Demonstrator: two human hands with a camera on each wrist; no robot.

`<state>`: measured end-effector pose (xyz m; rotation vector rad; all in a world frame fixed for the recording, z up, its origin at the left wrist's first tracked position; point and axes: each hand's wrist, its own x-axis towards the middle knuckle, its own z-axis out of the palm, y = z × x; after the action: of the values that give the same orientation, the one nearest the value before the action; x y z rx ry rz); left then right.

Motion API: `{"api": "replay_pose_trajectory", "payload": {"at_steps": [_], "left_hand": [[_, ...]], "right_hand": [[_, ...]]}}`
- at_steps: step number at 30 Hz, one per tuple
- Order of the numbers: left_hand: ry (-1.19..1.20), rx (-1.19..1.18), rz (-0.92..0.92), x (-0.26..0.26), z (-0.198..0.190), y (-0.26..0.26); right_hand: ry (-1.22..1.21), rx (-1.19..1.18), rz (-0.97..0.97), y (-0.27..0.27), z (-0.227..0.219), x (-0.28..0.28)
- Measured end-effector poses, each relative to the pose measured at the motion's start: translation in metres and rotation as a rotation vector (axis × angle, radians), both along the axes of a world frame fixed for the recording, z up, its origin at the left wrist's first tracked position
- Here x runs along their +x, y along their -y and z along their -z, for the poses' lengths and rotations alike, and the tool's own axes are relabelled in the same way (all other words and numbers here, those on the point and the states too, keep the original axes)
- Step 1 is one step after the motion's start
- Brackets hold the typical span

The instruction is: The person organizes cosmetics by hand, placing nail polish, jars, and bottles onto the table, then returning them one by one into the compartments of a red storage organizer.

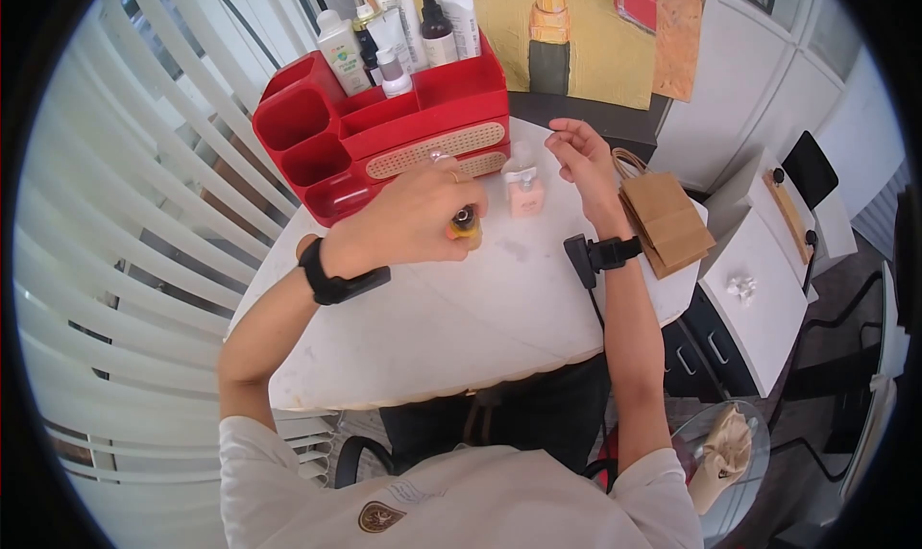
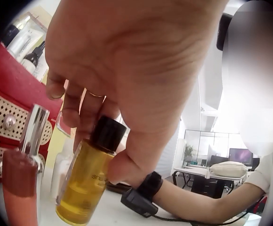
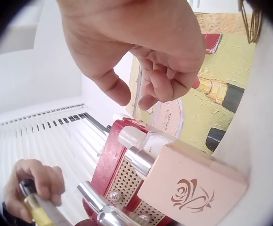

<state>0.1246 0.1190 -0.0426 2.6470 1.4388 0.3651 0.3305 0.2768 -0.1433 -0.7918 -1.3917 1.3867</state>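
Note:
My left hand grips a small bottle of yellow liquid with a black cap, its thumb against the bottle's side. The bottle is slightly tilted in the left wrist view. A pink square bottle with a rose print stands on the table between the hands. Over the table's right part hovers my right hand, fingers loosely bent, holding nothing. A silver-capped coral bottle stands near the red organizer.
Several bottles and tubes fill the organizer's top at the back left. A brown paper bag lies by the right forearm. The white table has a curved front edge. A black cable hangs from the right wrist device.

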Motion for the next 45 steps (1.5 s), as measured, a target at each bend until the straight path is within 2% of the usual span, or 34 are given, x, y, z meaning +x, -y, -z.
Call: {"api": "replay_pose_trajectory", "payload": {"at_steps": [3,4,8,17,21,23,25,26,27,28,30,32,36,43,45], "left_hand": [[-0.039,0.019,-0.04,0.0,0.021,-0.009],[-0.129,0.061,0.0,0.0,0.024,-0.011],[-0.311,0.16,0.057,0.001,0.028,-0.012],[-0.47,0.207,0.092,0.003,0.041,-0.014],[-0.442,0.279,0.101,0.006,0.031,-0.01],[-0.141,0.334,0.104,0.009,0.005,-0.003],[0.098,0.405,-0.082,-0.003,-0.023,-0.003],[0.138,0.518,-0.112,-0.018,-0.033,-0.017],[0.224,0.458,-0.259,-0.028,-0.05,-0.022],[0.178,0.528,-0.392,-0.046,-0.058,-0.034],[0.168,0.531,-0.452,-0.083,-0.058,-0.065],[0.102,0.586,-0.607,-0.097,-0.055,-0.083],[0.086,0.514,-0.679,-0.1,-0.046,-0.103],[0.049,0.478,-0.675,-0.111,-0.048,-0.112],[0.104,0.562,-0.592,-0.101,-0.06,-0.098]], "right_hand": [[-0.013,0.017,-0.022,-0.003,0.003,0.0],[-0.013,0.016,-0.02,-0.003,0.003,0.0],[-0.01,0.036,-0.018,0.0,0.0,0.0],[0.009,0.022,-0.008,0.002,-0.004,0.0],[0.013,0.017,-0.02,0.001,-0.002,0.001],[0.015,0.023,-0.009,0.004,-0.006,0.001],[0.019,0.024,0.001,0.004,-0.007,0.001],[0.012,0.029,-0.004,0.003,-0.006,0.0],[0.005,0.033,-0.01,0.003,-0.005,0.0],[0.007,0.032,-0.013,0.005,-0.005,0.0],[0.034,0.016,-0.001,0.005,-0.006,-0.001],[0.035,0.019,-0.004,0.004,-0.005,-0.001],[0.03,0.008,0.008,0.004,-0.006,0.001],[0.013,0.021,-0.025,0.001,-0.003,0.001],[0.014,0.026,-0.013,0.002,-0.004,0.001]]}}
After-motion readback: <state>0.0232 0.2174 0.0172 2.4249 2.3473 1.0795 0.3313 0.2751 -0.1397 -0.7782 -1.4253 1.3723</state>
